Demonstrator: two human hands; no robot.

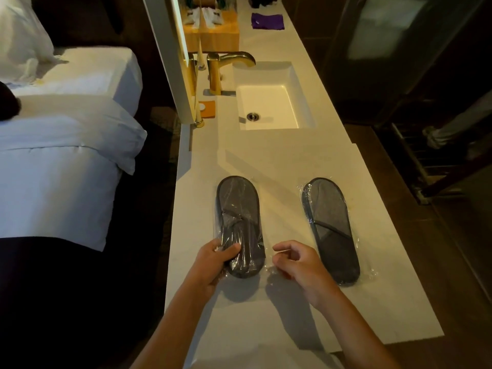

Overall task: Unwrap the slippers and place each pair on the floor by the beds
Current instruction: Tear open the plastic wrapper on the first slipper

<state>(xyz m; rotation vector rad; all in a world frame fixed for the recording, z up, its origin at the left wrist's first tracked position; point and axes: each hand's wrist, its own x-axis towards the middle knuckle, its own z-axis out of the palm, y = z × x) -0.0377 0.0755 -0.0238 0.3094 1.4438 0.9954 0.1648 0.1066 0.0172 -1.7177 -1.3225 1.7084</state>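
Two grey slipper packs in clear plastic lie on the pale counter (292, 161). My left hand (213, 262) grips the near end of the left slipper pack (238, 217), thumb on top of the wrap. My right hand (295, 265) pinches the loose plastic wrap (271, 270) at that pack's right near corner. The right slipper pack (331, 230) lies untouched beside my right hand, toe end toward me.
A white sink (269, 107) with a gold faucet (229, 67) sits farther along the counter. Beyond it are a wooden tray (213, 33) and a purple cloth (267, 21). Two white beds (61, 155) stand to the left, across a dark floor gap.
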